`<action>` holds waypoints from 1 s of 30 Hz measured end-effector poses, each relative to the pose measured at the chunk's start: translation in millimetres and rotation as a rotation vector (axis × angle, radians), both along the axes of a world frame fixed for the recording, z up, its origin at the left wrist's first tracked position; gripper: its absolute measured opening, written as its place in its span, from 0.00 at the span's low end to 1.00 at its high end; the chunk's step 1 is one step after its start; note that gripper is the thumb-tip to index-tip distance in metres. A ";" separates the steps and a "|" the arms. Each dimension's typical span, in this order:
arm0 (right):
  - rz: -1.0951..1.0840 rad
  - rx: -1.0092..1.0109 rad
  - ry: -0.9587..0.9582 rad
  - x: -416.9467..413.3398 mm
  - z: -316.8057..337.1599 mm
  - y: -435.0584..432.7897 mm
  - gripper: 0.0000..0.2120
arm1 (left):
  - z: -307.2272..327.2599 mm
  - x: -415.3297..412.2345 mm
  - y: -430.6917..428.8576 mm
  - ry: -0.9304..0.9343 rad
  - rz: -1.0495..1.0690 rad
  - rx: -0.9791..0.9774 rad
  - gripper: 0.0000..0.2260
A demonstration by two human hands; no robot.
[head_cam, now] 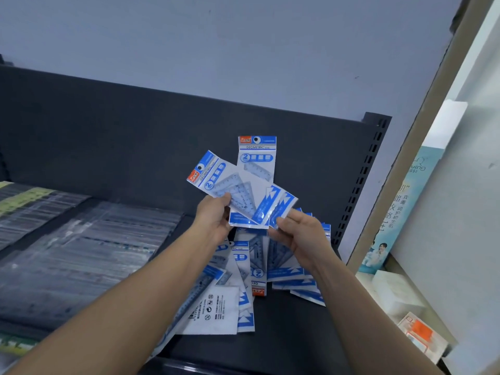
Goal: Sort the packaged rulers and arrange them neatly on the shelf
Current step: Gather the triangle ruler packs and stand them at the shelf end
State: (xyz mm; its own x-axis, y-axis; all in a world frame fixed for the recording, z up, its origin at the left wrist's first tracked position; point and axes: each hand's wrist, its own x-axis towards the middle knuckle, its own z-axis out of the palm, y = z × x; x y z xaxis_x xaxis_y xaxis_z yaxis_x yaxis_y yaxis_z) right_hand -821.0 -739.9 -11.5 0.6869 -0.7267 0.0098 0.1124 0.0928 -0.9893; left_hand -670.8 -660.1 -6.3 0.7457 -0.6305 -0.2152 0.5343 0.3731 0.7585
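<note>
The lower ends of the fanned packets (251, 196) are hidden behind the left hand (213, 220) and the right hand (300, 236); how many lie in the fan cannot be told. The forearms cover much of the loose pile (243, 280); the print on the white packet back (216, 309) is too small to read. The clear sleeves (81, 253) at left are blurred and cut off by the edge; the poster (392, 212) shows only as a narrow strip.

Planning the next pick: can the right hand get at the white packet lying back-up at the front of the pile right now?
Probably not yet: the right hand and left hand both hold the fanned packets, so its fingers are busy. The white packet itself lies uncovered on the pile.
</note>
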 end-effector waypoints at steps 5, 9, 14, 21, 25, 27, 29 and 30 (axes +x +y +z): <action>-0.137 -0.042 0.002 4.8 -6.3 -0.2 0.07 | -3.5 -11.5 -3.0 0.024 -0.065 -0.009 0.10; 0.108 0.029 -0.103 -1.8 -1.8 1.8 0.09 | -0.5 -9.5 -4.6 0.011 -0.011 0.025 0.07; 0.270 0.067 -0.157 -8.1 -3.4 -4.8 0.17 | 5.9 -5.9 -3.8 0.020 -0.027 0.064 0.05; 0.313 0.026 -0.169 -9.3 -4.6 -3.5 0.25 | 6.1 -6.5 -4.4 0.038 -0.058 0.103 0.05; 0.171 0.034 -0.154 -7.4 -8.0 -2.4 0.15 | 4.0 -10.1 -3.6 0.022 -0.113 0.135 0.08; 0.162 0.003 -0.130 -9.0 -10.0 -2.1 0.10 | 3.2 -10.5 -2.4 0.013 -0.126 0.135 0.07; 0.182 -0.004 -0.103 -10.1 -10.2 -1.8 0.07 | 2.5 -8.9 -1.5 -0.023 -0.118 0.143 0.07; 0.168 0.000 -0.091 -9.6 -9.9 -2.1 0.10 | 1.9 -8.0 -1.5 -0.061 -0.112 0.146 0.07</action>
